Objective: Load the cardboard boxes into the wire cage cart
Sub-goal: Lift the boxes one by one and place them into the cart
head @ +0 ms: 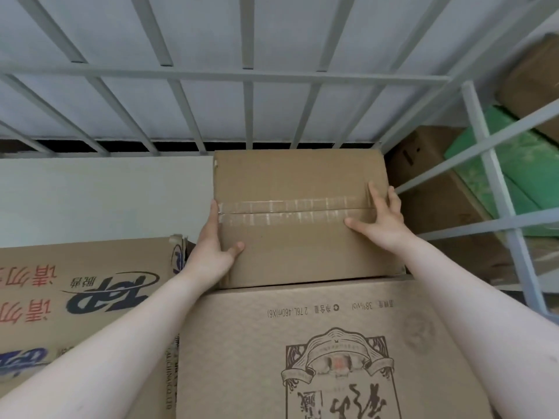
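- Head view: grey panel (121,101) behind the back bars of the wire cage cart (248,75), side bars on the right
- plain taped box (296,182) sits inside the cage at the back right corner, just behind a larger printed box (302,328); cannot tell whether its base is fully down
- left hand (214,246) holds the taped box's left edge, thumb on top, fingers down the side
- right hand (384,219) straddles the right edge, thumb and forefinger on top, other fingers over the side, near the side bars
- blue-logo box (90,282) lies to the left, with a pale flat surface (106,195) behind it
- green box (529,164) and brown boxes (438,201) are outside the cage, on the right
- Step in hand, my read: seating the taped box in the corner
- Do it well: push it square to the back bars, keep it level, and slip the right fingers out before they get pinched against the side bars
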Available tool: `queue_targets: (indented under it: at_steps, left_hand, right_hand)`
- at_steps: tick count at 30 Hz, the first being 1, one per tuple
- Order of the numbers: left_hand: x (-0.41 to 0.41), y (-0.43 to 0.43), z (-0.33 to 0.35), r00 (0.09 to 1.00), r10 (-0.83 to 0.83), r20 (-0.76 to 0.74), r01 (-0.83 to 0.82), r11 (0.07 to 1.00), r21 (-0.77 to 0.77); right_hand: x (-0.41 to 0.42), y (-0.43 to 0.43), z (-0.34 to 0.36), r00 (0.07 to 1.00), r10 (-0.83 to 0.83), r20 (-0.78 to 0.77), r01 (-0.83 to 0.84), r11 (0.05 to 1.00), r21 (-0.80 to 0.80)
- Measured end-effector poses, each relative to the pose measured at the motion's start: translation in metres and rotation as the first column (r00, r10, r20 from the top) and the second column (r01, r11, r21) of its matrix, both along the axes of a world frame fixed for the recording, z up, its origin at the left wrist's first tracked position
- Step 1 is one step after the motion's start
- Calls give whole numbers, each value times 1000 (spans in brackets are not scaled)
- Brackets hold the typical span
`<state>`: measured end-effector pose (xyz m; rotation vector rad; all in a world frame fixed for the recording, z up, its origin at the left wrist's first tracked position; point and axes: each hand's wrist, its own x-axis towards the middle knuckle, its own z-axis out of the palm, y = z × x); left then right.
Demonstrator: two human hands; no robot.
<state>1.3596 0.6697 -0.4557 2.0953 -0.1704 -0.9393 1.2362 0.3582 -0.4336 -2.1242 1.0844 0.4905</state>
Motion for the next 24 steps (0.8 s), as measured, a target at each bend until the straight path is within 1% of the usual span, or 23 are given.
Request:
queue_targets:
  at_steps: [3,4,6,8,10,12,13,14,16,17,18,19,20,22,24]
  left_hand:
    - [0,-4,2,1000,0,24,-1,999,47]
    - [0,-6,5,999,-13,44,9,996,89]
    - [0,-10,15,993,-60,104,35,974,226]
    - [0,-16,31,983,-100,157,46,947,319]
    - [0,-26,51,977,-119,175,58,946,320]
    - [4,-37,82,979,-138,152,92,957,277]
    - [9,-43,103,977,-143,159,100,963,252]
    - [14,-48,130,970,-156,188,111,967,229]
    - [21,-53,186,951,-181,252,134,972,194]
    - [29,-55,240,932,-169,319,121,979,164]
    - [32,-57,280,927,-160,338,120,983,138]
    - [34,-59,298,932,-142,334,108,987,116]
    - [39,-63,325,922,-131,363,102,990,98]
    - [39,-73,412,893,-154,422,148,988,47]
    - [32,-86,503,837,-169,520,214,977,-26]
  right_hand:
    - [3,1,0,1000,25,-20,-25,999,-45]
    - [5,2,2,999,28,-43,-31,997,-67]
    - [11,9,9,992,41,-117,-57,990,-132]
    - [15,18,19,978,92,-186,-127,974,-186]
    - [16,33,31,969,159,-192,-190,969,-157]
    - [13,53,53,968,194,-161,-209,975,-82]
    - [12,60,67,968,205,-141,-217,973,-73]
    - [11,66,87,970,215,-117,-225,971,-79]
    - [6,81,129,976,217,-14,-217,975,-54]
    - [8,81,177,973,217,76,-212,975,-73]
    - [11,84,216,970,208,127,-201,977,-66]
    - [14,86,234,964,207,166,-201,978,-56]
    - [23,85,264,952,216,218,-204,976,-79]
    - [36,81,362,925,174,339,-139,982,-124]
    - [39,76,468,858,139,495,-62,984,-170]
